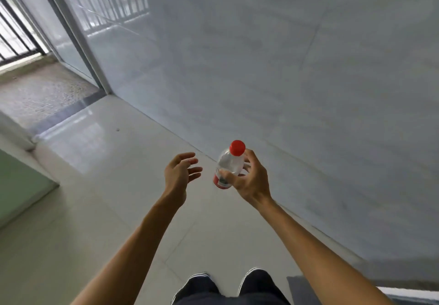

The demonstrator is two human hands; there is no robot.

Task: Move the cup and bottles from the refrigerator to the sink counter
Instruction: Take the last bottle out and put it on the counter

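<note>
Shoes (228, 285) at bottom centre are cut off by the frame edge. At centre, the right hand (251, 181) grips a clear bottle (229, 165), fingers hiding its lower label; the left hand (179, 174) hangs relaxed, empty. Railing (16, 31) blurs upper left.

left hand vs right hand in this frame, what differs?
1. The right hand grips a clear bottle with a red cap; the left hand holds nothing.
2. The right hand's fingers curl round the bottle; the left hand's fingers are loosely spread.
3. The right hand touches the bottle; the left hand is beside it, with a gap between.
Shared: both are held out in front at similar height over the pale floor, forearms bare.
</note>
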